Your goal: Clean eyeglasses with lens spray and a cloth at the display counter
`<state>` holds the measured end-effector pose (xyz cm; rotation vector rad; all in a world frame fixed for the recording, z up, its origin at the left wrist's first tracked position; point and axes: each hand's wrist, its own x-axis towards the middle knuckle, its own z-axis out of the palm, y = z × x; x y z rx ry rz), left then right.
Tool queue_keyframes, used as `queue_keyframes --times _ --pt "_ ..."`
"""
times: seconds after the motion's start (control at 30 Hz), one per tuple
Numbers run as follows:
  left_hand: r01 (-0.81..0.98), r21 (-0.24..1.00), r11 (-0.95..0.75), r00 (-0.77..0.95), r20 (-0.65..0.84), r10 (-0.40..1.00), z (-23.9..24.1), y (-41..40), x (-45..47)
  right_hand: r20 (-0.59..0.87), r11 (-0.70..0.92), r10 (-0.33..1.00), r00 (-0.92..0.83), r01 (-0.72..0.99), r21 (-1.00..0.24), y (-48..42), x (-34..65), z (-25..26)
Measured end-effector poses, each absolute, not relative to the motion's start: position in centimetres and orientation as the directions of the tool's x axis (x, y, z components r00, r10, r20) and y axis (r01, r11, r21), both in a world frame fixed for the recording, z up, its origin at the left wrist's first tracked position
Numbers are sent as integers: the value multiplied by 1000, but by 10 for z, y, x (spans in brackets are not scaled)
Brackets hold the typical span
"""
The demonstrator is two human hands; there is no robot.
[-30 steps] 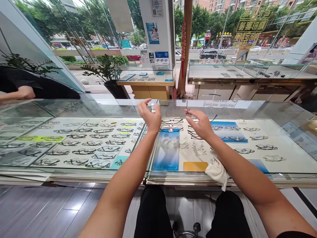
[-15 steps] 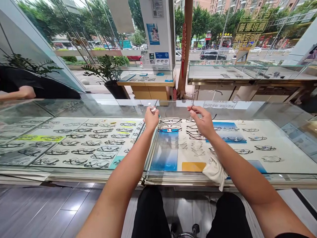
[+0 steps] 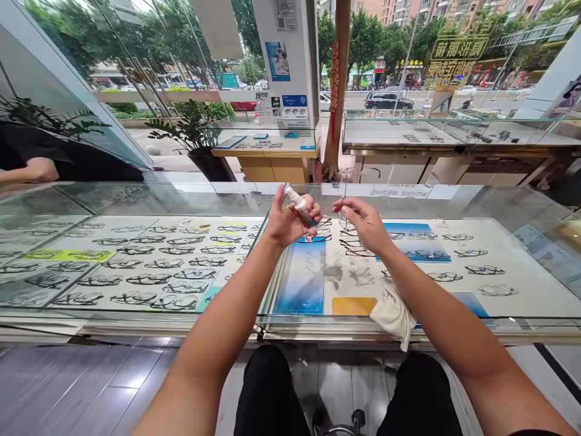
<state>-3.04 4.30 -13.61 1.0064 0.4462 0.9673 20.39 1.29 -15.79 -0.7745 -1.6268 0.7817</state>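
My left hand (image 3: 287, 223) is closed around a small spray bottle (image 3: 300, 207) with a white nozzle, tilted toward the right. My right hand (image 3: 365, 225) pinches a pair of thin-framed glasses (image 3: 344, 203), held up just right of the bottle over the glass counter (image 3: 476, 203). A white cloth (image 3: 394, 312) lies on the counter's near edge under my right forearm.
Under the glass lie rows of several eyeglass frames (image 3: 149, 260) on white, blue and yellow pads. Another person's arm (image 3: 27, 171) rests on the counter at far left. More display cases (image 3: 454, 136) and a potted plant (image 3: 200, 130) stand behind.
My left hand has lifted the spray bottle off the counter and tilted it toward the glasses. My right hand has brought the glasses slightly closer to it.
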Motion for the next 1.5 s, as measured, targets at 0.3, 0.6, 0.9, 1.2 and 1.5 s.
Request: queue_keyframes --times 0.3,0.6,0.9,1.2,1.5 --pt "-320 946 46 513 133 848 -140 41 -20 486 507 830 -274 3 -862 12 203 -158" --pt "-101 979 -176 438 203 876 -154 47 -12 445 461 796 -410 -64 -885 8 199 -157" --pt "-73 986 -149 434 166 885 -155 46 -12 430 456 797 -423 -45 -889 9 198 -158" --pt "78 968 -240 574 154 804 -162 44 -9 375 367 890 -258 -80 -927 15 201 -160" --pt "48 977 -208 593 140 793 -160 42 -8 369 345 890 -267 -134 -929 12 201 -157"
